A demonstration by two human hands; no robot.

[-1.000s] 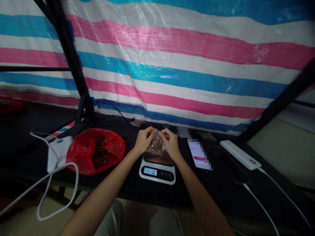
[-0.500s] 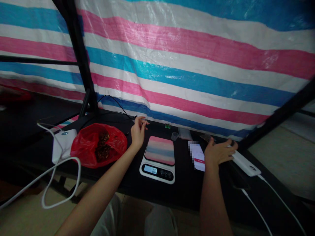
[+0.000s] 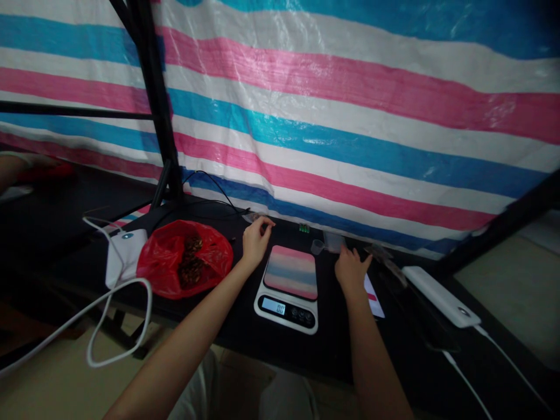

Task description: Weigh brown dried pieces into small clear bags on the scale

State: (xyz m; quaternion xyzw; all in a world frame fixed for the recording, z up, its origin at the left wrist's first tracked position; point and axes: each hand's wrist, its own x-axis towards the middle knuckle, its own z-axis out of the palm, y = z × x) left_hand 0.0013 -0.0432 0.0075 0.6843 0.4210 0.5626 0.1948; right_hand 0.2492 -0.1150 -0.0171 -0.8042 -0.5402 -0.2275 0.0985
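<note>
My left hand point(image 3: 256, 239) is at the back of the dark table, its loosely bent fingers apart and touching a small packet point(image 3: 251, 217) that lies there. My right hand point(image 3: 350, 267) is stretched forward with nothing in it, fingertips next to a stack of small clear bags point(image 3: 335, 240) and a tiny clear cup point(image 3: 317, 247). Between my hands stands a white digital scale point(image 3: 286, 306). Its shiny plate is bare and mirrors the striped sheet. A phone point(image 3: 375, 298) lies partly under my right wrist.
A red plastic bag point(image 3: 166, 265) holding dark dried pieces lies left of the scale. A white device point(image 3: 122, 259) with a looping white cable sits beside it. A white power bank point(image 3: 441, 294) lies at the right. A striped tarp and a black pole stand behind. Another person's arm point(image 3: 11, 166) shows far left.
Both hands held a small filled bag over the scale a second ago; it is gone. My right hand swung right, then came back toward the clear bags. My left hand moved back.
</note>
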